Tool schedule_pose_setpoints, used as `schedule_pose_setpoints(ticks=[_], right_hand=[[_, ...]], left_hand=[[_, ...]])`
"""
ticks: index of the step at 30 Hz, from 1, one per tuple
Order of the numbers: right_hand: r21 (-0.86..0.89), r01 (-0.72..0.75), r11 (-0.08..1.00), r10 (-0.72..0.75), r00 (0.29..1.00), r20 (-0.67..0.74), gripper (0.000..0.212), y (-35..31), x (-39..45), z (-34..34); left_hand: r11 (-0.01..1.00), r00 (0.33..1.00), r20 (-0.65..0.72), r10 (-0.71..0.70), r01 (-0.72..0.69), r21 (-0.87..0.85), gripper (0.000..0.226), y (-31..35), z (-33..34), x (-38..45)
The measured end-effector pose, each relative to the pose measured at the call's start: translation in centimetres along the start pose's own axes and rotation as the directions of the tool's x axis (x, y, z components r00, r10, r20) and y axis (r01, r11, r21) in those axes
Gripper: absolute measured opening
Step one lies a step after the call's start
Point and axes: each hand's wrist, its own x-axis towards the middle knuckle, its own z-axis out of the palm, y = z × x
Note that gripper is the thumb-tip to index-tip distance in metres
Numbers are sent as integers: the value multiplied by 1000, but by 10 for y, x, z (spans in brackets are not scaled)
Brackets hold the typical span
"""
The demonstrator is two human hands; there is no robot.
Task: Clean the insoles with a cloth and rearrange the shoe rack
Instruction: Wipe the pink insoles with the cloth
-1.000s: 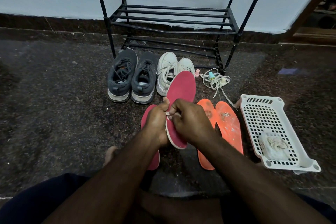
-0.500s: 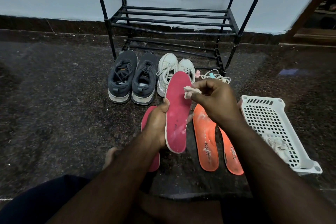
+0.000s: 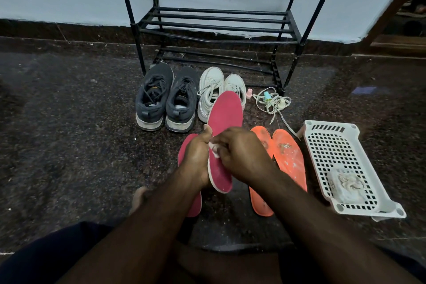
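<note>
Head view. A long pink foam insole with a pale edge (image 3: 224, 131) is held up off the dark speckled stone floor (image 3: 69, 145), in front of the black metal shoe rack (image 3: 214, 27). Its long axis runs from the heel, near the body, up and away to the toe, which points toward the rack and overlaps the pair of white lace-up sneakers (image 3: 214, 90).

The left hand (image 3: 196, 159) is wrapped round the insole's left edge in its lower half, thumb laid on the pink face: a holding grip. The right hand (image 3: 239, 152) is curled round a small white cloth (image 3: 215, 148), which is pinched against the insole's face just beside the left thumb.

Judged from this, most of the unwiped face lies beyond the cloth, toward the rack; a stroke along the long axis, away from the body, would cover it, with the right hand nearer that work.

A second pink insole (image 3: 184, 157) lies on the floor under the left wrist. Two soiled orange insoles (image 3: 288, 159) lie right of the held one, nearer than the rack. The rack's visible shelves carry no shoes; dark grey sneakers (image 3: 166, 99) stand at its foot.
</note>
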Motion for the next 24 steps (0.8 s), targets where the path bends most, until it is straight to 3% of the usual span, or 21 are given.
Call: schedule_pose_setpoints(ticks=[3,8,12,18,24], right_hand=[[7,39,999,-39,999,6,21,-3,-2,2],[-3,-118,993,115,972,-207,18,12,6,-2],[65,-56,996,60,996,-66,28,-1,-4,6],[41,-112,993,118,973,-197,19,5,6,5],[110,-57,992,66,994,-84,23,0,-2,5]], left_hand=[[999,1000,27,9,-8,-36,52,2,1,-1],[998,996,86,-37,40,-41,53,-7,5,-7],[997,999,50,-4,8,-81,66,-1,7,-5],[995,996,90,-7,16,-101,52,-4,7,-9],[997,998,59,2,3,-82,51,1,8,-7]])
